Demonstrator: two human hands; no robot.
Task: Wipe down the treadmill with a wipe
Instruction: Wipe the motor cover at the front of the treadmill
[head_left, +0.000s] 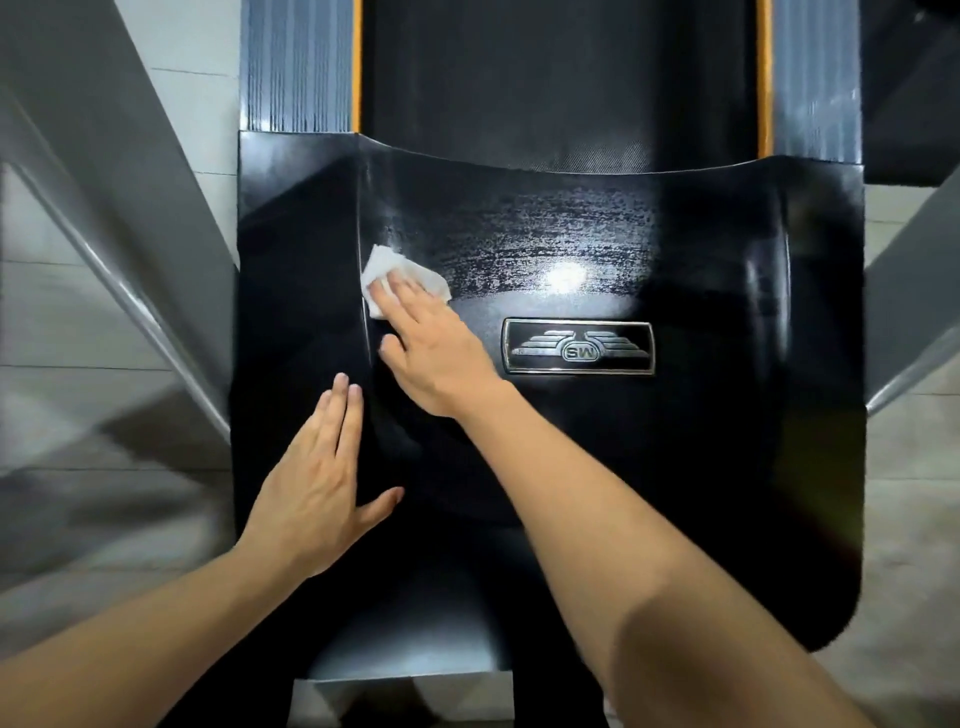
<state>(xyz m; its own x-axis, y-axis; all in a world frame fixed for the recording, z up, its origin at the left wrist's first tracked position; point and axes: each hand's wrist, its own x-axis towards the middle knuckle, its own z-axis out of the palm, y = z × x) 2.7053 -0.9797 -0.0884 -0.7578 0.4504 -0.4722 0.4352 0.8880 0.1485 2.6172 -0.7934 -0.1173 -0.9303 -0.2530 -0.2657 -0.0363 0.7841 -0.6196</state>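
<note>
On the treadmill (675, 467) hood, right hand (436, 345) flat, fingers straight, pressing wipe (400, 273), left hand (317, 483) flat beside, holding nothing

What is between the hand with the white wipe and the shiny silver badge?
In the head view, only bare glossy black cover lies between the right hand, pressing the wipe, and the badge.

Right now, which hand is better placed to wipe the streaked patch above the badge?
Right. The right hand already presses the wipe onto the motor cover beside the streaks; the left hand rests flat, without a wipe.
</note>
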